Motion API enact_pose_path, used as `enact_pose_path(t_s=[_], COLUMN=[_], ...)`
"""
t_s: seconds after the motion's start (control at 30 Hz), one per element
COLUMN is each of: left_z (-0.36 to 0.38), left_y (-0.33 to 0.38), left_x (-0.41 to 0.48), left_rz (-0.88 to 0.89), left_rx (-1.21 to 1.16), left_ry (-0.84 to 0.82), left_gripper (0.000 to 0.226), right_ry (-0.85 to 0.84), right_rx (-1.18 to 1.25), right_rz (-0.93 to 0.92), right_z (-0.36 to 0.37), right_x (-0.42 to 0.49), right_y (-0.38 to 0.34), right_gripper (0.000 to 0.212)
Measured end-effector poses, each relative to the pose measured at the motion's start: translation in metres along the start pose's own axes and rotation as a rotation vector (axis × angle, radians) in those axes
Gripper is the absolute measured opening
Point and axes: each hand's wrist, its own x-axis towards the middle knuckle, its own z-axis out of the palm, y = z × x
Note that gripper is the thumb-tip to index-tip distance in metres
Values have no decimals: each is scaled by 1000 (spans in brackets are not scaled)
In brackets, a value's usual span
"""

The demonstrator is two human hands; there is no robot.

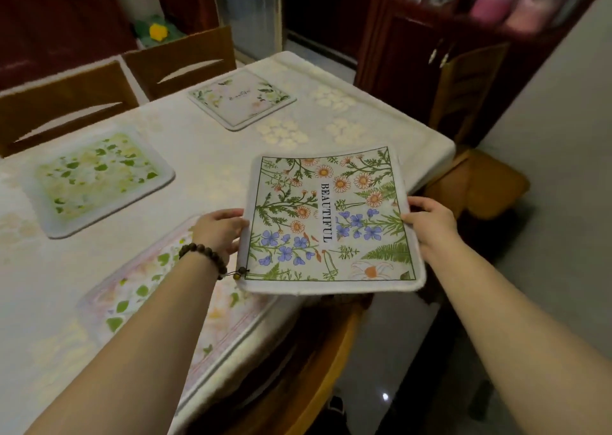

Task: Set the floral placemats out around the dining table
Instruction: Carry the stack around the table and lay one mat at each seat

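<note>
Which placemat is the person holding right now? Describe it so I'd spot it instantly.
At the dining table's near right corner, both hands, left and right, grip one placemat. Only it reads BEAUTIFUL among orange daisies and blue flowers.

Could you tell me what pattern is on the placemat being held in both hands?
Head view: held placemat shows orange daisies, blue flowers, green ferns.

Two wooden chairs [109, 83] stand at the worktop's [331, 80] far side. A dark red cabinet [414, 47] fills the right corner, beside a plain grey wall [569, 110]. The tiled floor [390, 368] reflects a small light.
</note>
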Motion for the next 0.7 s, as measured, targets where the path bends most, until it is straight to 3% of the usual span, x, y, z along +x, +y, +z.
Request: enact_pose_path(t_s=[0.27, 0.7], left_z=[111, 261], left_y=[-7, -14], left_x=[-12, 16], left_rz=[-6, -10], left_rx=[111, 136], left_ry=[-208, -151], left_gripper=[16, 15], right_ry=[225, 195], right_rx=[66, 102], right_rz=[76, 111], right_z=[-108, -184], right_x=[13, 151], right_y=[20, -2], right_gripper=[31, 34])
